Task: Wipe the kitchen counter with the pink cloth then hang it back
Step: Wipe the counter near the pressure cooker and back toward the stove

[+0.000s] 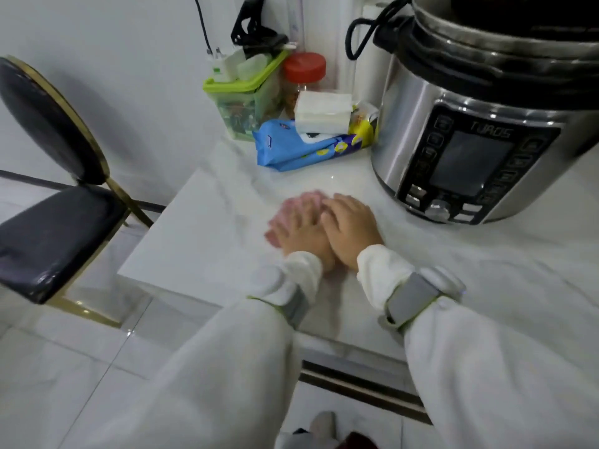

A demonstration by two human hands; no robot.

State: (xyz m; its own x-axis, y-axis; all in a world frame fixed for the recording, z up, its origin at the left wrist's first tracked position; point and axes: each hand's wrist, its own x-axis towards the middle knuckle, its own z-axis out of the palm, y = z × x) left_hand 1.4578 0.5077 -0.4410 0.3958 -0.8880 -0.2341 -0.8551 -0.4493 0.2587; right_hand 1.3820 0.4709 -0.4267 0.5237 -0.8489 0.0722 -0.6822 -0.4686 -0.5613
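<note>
**Both hands pressing the pink cloth flat on the white counter**

The left hand (299,230) and the right hand (351,228) are lying side by side, palms down, fingers stretched flat and close together on the crumpled pink cloth (293,207), which is resting on the glossy white marble-patterned counter (201,234) near its left end. Only the cloth's edges are showing beyond the fingertips, and the hands are looking motion-blurred. Neither hand is gripping; both are pressing down. Cream sleeves with grey wrist straps are covering the forearms. Just right of the hands, a large stainless-steel electric pressure cooker (479,131) is standing on the counter. Behind the hands, a blue plastic wipes packet (291,150) is lying beside a green-lidded clear container (243,95) and a red-capped jar (303,76). A black padded chair with a gold frame (48,176) is standing left of the counter.
</note>
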